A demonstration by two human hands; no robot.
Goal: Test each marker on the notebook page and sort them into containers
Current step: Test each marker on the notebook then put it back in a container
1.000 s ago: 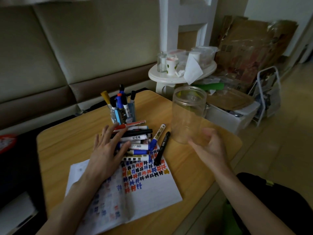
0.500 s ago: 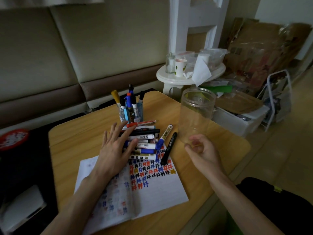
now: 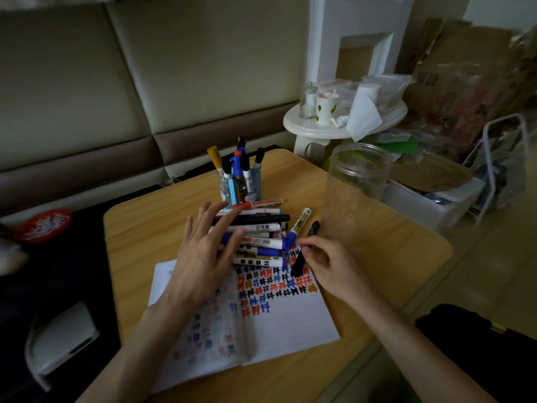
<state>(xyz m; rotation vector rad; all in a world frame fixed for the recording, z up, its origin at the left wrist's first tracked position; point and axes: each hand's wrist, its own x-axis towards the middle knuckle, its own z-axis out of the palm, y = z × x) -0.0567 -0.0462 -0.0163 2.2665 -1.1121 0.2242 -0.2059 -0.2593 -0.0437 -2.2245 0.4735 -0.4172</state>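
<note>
Marker pile (image 3: 261, 227) at open notebook (image 3: 290, 324), blue cup (image 3: 241, 191), clear jar (image 3: 354, 187) behind

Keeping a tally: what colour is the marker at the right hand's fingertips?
Black: the marker is dark throughout, pinched by the right hand; head view.

Bare worktop (image 3: 139, 242) lies open at 9 o'clock of the marker pile (image 3: 258, 228) and at 4 o'clock, right of the flat notebook (image 3: 284, 321). The pen cup (image 3: 241, 187) stands just behind the pile at 12 o'clock, and the tall clear jar (image 3: 354, 184) blocks 2 o'clock. The left hand (image 3: 203, 254) covers the pile's left side. The right hand (image 3: 328, 263), gripping the black marker (image 3: 298, 264), fills the gap towards the jar.
</note>
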